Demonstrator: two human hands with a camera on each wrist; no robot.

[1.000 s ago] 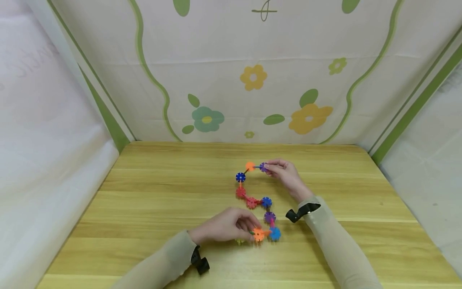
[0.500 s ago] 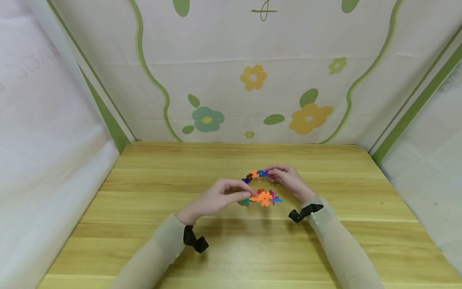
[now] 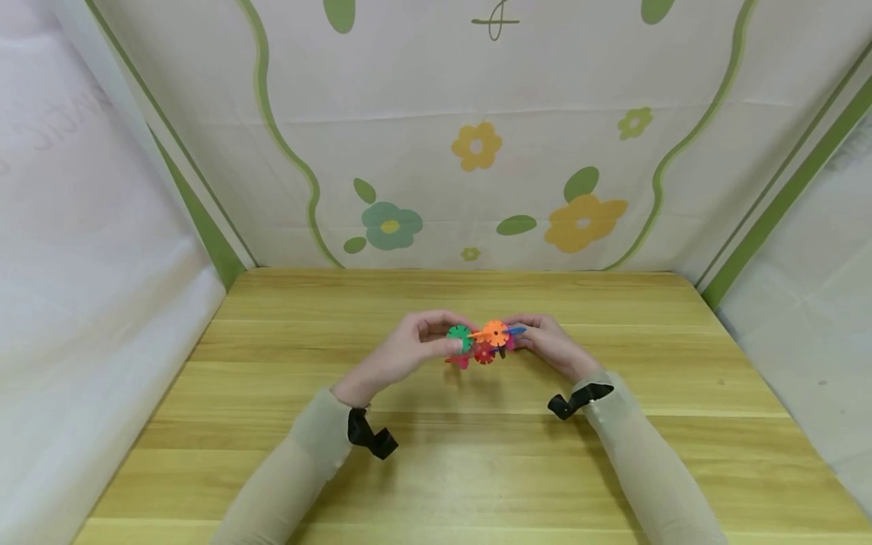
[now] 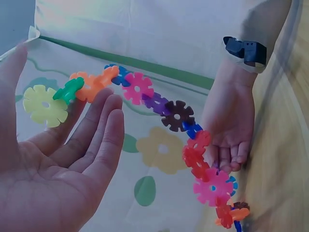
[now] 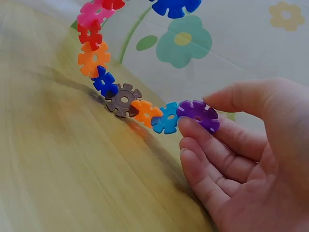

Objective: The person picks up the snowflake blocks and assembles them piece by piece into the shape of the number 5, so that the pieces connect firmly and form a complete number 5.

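Note:
A chain of slotted plastic snowflake discs (image 4: pixel 208 180) in many colours is held between the two hands. My left hand (image 3: pixel 409 350) pinches its near end, with the thumb against a green disc (image 3: pixel 459 334). A pale yellow disc (image 4: pixel 37 104) ends the chain there, beside the green one, in the left wrist view. My right hand (image 3: pixel 553 348) pinches a purple disc (image 5: pixel 192 110) at the other end between thumb and fingers. From it, light blue, orange and brown discs (image 5: pixel 115 102) run on in a sagging curve. The head view shows the chain bunched between the hands, partly hidden.
A wooden table (image 3: pixel 436 484) lies under both hands. White cloth with printed flowers (image 3: pixel 391 225) hangs behind it, and plain white cloth walls (image 3: pixel 88 303) flank the sides. Each wrist wears a black strap (image 3: pixel 371 433).
The left hand has lifted its end of the chain off the table and moved away from me, close to the right hand. The chain's S shape is gathered up; the right hand has shifted slightly.

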